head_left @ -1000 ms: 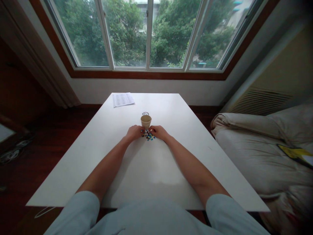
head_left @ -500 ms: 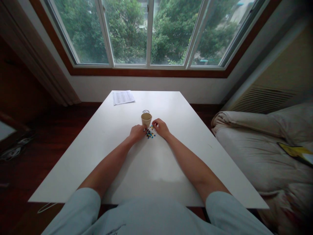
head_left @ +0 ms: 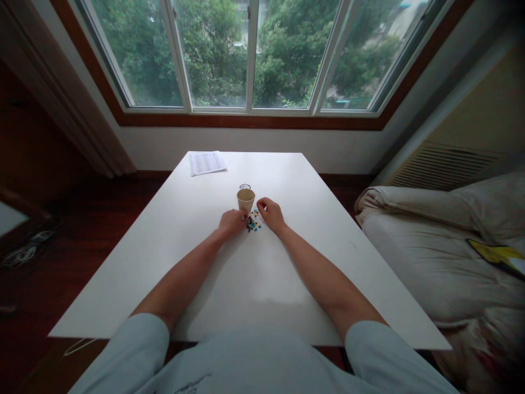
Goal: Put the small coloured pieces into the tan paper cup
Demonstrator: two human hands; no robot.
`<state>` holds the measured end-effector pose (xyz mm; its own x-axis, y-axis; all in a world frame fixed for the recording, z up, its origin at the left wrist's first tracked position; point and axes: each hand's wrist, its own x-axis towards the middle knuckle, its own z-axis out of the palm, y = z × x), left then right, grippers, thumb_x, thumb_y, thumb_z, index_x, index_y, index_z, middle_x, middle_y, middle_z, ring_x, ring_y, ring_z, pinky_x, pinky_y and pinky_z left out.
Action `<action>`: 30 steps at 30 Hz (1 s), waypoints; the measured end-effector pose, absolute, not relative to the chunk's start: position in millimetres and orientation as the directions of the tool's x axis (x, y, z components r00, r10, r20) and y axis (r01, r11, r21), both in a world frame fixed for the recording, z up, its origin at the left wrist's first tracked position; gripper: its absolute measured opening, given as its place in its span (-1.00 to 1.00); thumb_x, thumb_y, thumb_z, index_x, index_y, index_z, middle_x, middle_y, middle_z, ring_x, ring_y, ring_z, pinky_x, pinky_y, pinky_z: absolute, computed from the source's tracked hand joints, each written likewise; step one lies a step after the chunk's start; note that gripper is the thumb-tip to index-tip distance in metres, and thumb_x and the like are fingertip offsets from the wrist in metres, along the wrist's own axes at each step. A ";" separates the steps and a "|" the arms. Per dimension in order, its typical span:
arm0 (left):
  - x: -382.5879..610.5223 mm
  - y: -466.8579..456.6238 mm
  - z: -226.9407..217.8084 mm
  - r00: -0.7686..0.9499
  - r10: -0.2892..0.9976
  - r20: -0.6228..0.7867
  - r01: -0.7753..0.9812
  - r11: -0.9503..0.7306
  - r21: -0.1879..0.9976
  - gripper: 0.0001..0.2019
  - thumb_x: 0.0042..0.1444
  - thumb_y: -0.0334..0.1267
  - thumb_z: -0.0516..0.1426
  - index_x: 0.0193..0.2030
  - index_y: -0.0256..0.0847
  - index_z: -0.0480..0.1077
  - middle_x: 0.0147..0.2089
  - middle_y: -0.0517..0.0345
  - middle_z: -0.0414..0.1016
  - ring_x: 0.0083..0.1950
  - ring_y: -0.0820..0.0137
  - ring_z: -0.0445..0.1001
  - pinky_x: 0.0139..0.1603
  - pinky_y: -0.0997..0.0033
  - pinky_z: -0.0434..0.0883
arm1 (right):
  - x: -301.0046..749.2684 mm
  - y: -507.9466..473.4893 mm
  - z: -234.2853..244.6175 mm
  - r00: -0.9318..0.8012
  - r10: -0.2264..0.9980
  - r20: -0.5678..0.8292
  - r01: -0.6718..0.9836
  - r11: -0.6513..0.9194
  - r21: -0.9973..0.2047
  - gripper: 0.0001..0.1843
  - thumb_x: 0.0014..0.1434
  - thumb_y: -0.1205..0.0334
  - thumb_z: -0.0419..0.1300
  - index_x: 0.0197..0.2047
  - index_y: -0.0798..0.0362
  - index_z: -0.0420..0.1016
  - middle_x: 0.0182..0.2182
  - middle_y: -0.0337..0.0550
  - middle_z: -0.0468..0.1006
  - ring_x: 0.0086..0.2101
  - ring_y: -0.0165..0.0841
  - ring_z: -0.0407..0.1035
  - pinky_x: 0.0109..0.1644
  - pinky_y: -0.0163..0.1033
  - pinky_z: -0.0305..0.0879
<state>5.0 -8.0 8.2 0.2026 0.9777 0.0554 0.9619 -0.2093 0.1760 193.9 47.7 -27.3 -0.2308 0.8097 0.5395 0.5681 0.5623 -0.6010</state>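
A tan paper cup (head_left: pixel 245 200) stands upright on the white table (head_left: pixel 254 273). In front of it lies a loose scatter of small colored beads or pieces (head_left: pixel 252 225), black, blue and yellow among them. My left hand (head_left: pixel 233 221) rests at the pile's left edge, just before the cup, its fingers pinched together. Right of the cup is my right hand (head_left: pixel 271 213), with thumb and forefinger curled together over the pile's far right side. Whatever either pinch holds is too small to make out. Behind the cup lies a thin dark loop (head_left: pixel 245 186), partly hidden.
Printed paper sheets (head_left: pixel 207 163) lie at the table's far left corner. A window (head_left: pixel 250 60) fills the wall beyond. To the right is a cushioned sofa (head_left: pixel 414 257) with a yellow item (head_left: pixel 498 256); cables (head_left: pixel 24 254) lie on the floor at left.
My right hand has shifted very slightly away from the cup. My left hand stays almost in place by the pile, and the cup stands where it was.
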 end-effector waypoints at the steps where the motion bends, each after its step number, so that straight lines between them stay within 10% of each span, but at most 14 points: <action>1: 5.0 -7.9 7.8 0.202 0.977 0.063 0.962 -0.210 0.176 -0.66 0.26 -0.04 -0.01 -0.05 -0.12 0.50 -0.12 -0.06 0.58 -0.06 0.17 0.53 -0.09 0.31 0.35 | 193.6 47.2 -26.7 -0.217 0.810 0.545 0.568 0.559 -0.604 -0.81 0.26 0.20 0.04 -0.20 0.06 0.45 -0.33 -0.14 0.50 -0.33 -0.36 0.30 -0.19 -0.28 0.21; 30: -7.5 -4.4 2.9 0.069 0.783 0.618 0.790 -0.422 0.446 -0.73 0.33 -0.12 -0.02 -0.09 -0.17 0.44 -0.42 0.15 0.45 -0.39 0.43 0.36 -0.33 0.47 0.20 | 193.2 47.1 -20.3 -0.065 0.694 0.717 0.575 0.613 -0.541 -0.79 0.26 0.37 0.01 -0.21 0.06 0.48 -0.26 -0.08 0.45 -0.25 -0.30 0.33 -0.15 -0.20 0.32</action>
<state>-7.5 -4.4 2.9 0.0694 0.7834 0.6176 0.7896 -0.4215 0.4459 193.2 47.1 -20.3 -0.0648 0.6938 0.7173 0.5753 0.6133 -0.5412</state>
